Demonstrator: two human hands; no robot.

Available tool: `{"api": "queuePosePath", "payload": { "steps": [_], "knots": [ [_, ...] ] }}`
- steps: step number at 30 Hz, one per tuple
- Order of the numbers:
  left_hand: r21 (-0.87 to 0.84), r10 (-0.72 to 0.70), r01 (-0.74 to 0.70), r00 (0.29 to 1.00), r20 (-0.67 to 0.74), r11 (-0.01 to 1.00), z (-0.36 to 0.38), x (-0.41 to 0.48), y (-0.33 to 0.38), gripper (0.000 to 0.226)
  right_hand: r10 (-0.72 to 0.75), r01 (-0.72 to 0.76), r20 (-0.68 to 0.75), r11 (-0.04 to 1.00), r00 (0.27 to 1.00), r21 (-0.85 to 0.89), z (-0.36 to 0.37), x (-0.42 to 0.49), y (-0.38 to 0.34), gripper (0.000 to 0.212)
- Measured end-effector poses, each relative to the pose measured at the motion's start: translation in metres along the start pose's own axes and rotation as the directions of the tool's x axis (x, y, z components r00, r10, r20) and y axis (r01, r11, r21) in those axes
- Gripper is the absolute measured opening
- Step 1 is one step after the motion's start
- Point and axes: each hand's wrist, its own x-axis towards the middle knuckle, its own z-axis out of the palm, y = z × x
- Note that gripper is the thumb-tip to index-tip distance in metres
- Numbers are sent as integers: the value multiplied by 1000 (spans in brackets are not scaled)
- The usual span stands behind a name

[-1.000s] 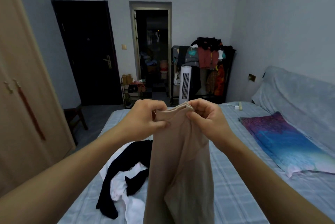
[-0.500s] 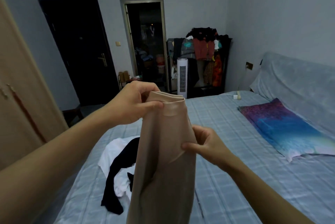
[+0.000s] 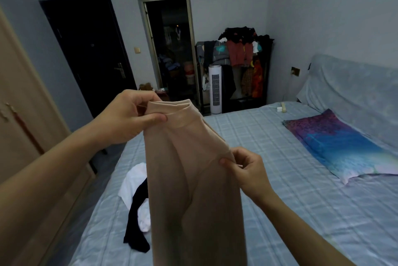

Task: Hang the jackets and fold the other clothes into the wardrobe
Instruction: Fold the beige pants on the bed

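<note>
A dim bedroom seen from the wearer's head, looking down over two bare forearms. At the far left stands a pale wooden wardrobe (image 3: 21, 97) with its doors closed and a red tassel hanging from a handle. Beside it, in the back wall, is a closed dark door (image 3: 86, 50). The left hand (image 3: 127, 119) is raised in front of it, fingers curled and thumb pressed flat against the front of a band, pinching the top left corner of a beige garment (image 3: 189, 179). Below that hand, on the near left part of the bed, a white garment (image 3: 133, 179) lies crumpled with a black garment (image 3: 135, 222) draped across it. The beige garment hangs in the middle of the view, held up in the air above the bed, its banded top edge uppermost and its length dropping out of the bottom of the frame. Behind it an open doorway (image 3: 170, 45) leads to a dark room, then a white tower fan (image 3: 215, 89) and a clothes rack (image 3: 239, 54) piled with dark, red and orange clothes. The right hand (image 3: 247, 168) sits lower than the left, thumb and forefinger pinching the garment's right edge at a seam, the other fingers curled in. The bed (image 3: 280, 211), covered in a light blue checked sheet, fills the right side, with a purple and blue pillow (image 3: 336, 147) lying near its head
</note>
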Motion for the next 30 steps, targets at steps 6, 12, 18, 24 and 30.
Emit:
{"api": "queuePosePath", "payload": {
  "steps": [6, 12, 18, 24, 30],
  "knots": [
    [-59, -38, 35, 997, -65, 998, 3, -2, -1, 20, -120, 105, -147, 989, 982, -105, -22, 13, -32, 9],
    [-81, -58, 52, 995, -76, 995, 8, 4, 6, 10, -96, 83, -59, 978, 994, -189, -33, 6, -26, 23],
    [-71, -60, 55, 996, -71, 996, 13, 9, 12, 10, -54, 54, 17, 998, 998, 18, -30, -11, -7, 21],
    [-42, -27, 25, 999, -44, 999, 16, 13, 18, 6, -147, 147, 88, 989, 985, -3, -4, -24, 12, 27],
    [-7, -9, 9, 999, -44, 1000, 8, 6, 11, 8, -52, 54, 173, 999, 984, -4, 18, -21, 16, 20]
  ]
}}
